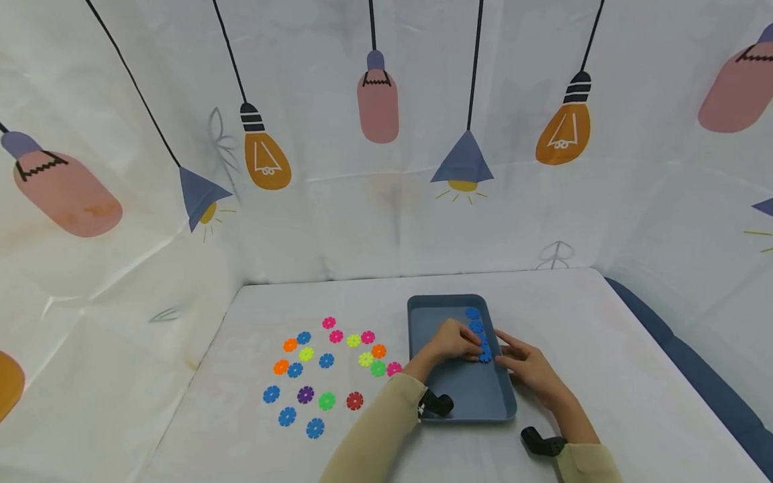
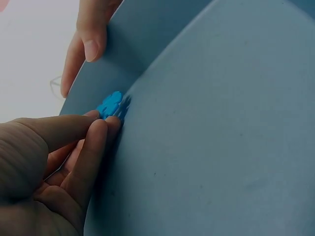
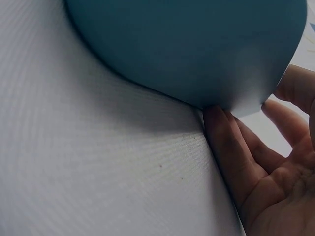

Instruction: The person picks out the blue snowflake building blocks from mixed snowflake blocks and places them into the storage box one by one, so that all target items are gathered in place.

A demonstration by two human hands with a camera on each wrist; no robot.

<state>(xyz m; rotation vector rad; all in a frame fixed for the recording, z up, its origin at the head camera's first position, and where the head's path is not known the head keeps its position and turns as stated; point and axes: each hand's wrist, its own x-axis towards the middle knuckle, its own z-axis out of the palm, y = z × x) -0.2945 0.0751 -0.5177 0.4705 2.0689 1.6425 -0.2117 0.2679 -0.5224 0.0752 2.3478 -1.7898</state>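
A: Starting from the left, what lay on the worktop (image 1: 580,329)?

B: A loose scatter of flower-shaped pieces (image 1: 327,361), blue ones among orange, yellow, pink and green, with a purple piece (image 1: 305,394) and a red piece (image 1: 354,401) toward the near side. They lay flat, left of the grey-blue tray (image 1: 461,409).

A: And the left hand (image 1: 451,341)?

B: It reached in over the tray from the near left, thumb and fingers pinching a small blue piece (image 2: 111,103). The left wrist view showed that piece at the fingertips, close against the tray's right-hand wall.

A: How did it sit against the others?

B: The row of blue pieces (image 1: 476,327) ran far to near along that wall, the same way as the tray's long axis. The pinched piece was at or beside the row's near end; the fingers hid whether it touched its neighbour. The piece itself was roundish, so I'd judge that the row's line mattered, not any long axis of its own.

A: Which hand was nearer to it?

B: The left, since it had the piece in its fingertips. The right hand (image 1: 531,369) was just to the right, at the other side of the wall, its fingers fairly straight and touching the tray's edge. It held no piece that I could see, and how firmly it pressed I couldn't tell.
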